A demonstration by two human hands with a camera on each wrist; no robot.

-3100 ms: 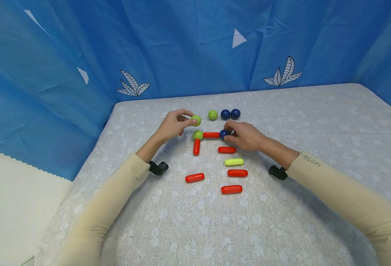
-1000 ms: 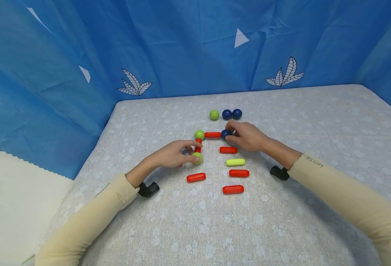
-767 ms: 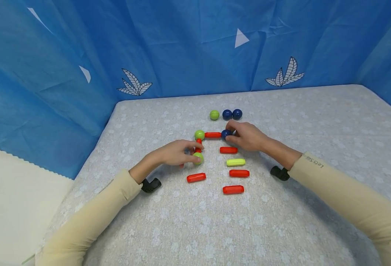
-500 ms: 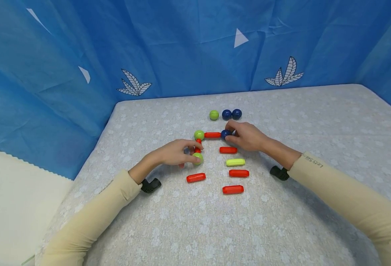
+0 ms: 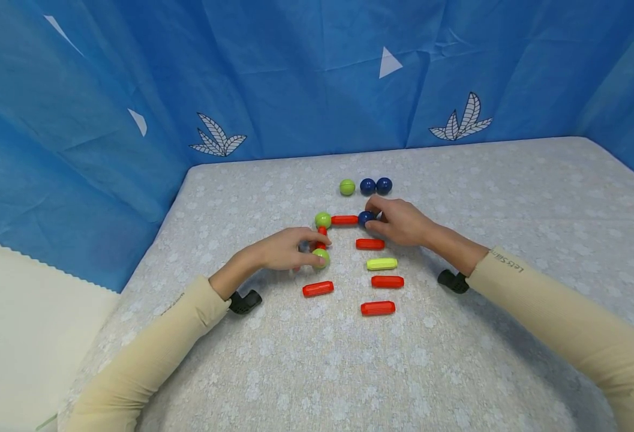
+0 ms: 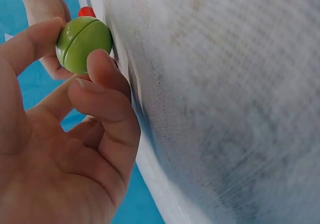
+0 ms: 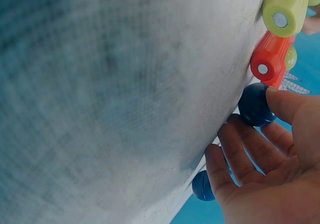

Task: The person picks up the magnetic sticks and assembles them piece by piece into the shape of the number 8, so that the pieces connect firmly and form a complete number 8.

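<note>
Both forearms reach across the bench (image 5: pixel 457 372): the left hand (image 5: pixel 279 252) pinches a green ball (image 5: pixel 321 258) at the near end of an upright red rod (image 5: pixel 320 237), while the right hand (image 5: pixel 403 222) grips a blue ball (image 5: pixel 366 218) at the crossbar's (image 5: pixel 345 219) end.

Bright, even light (wrist views blurred)

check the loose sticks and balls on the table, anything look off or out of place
One small thing: among the loose sticks, the red stick nearest the left hand lies tilted and off to the side, while the yellow stick and the other red ones form a neat column. Nothing looks broken or spilled.
</note>
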